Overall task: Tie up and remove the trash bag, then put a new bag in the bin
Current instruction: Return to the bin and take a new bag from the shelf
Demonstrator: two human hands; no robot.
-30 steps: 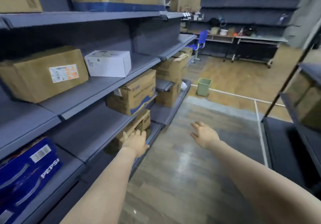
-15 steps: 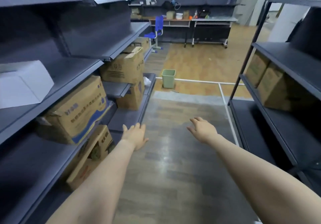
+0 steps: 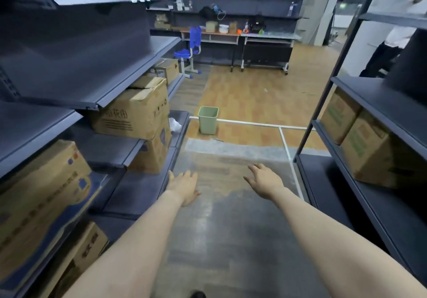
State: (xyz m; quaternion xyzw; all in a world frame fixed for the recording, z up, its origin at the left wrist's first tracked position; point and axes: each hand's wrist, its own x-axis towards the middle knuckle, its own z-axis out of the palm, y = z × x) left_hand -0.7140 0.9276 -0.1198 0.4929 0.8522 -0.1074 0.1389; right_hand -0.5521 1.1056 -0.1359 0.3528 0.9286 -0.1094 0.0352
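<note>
A small pale green bin (image 3: 208, 122) stands on the floor at the far end of the aisle, beside the end of the left shelving. No bag shows on its rim from here. My left hand (image 3: 184, 185) and my right hand (image 3: 263, 180) are stretched out in front of me over the grey aisle floor, well short of the bin. Both hands have relaxed, spread fingers and hold nothing. A crumpled white thing (image 3: 174, 124) lies on the low left shelf near the bin.
Dark shelving with cardboard boxes (image 3: 136, 110) lines the left; another rack with boxes (image 3: 360, 140) lines the right. Beyond the bin are a wooden floor, a blue chair (image 3: 189, 48), desks (image 3: 265, 43) and a person (image 3: 392, 41) at far right.
The view has moved forward down the aisle and turned right. The bin looks nearer and more central. Both hands stay held out in front, empty.
</note>
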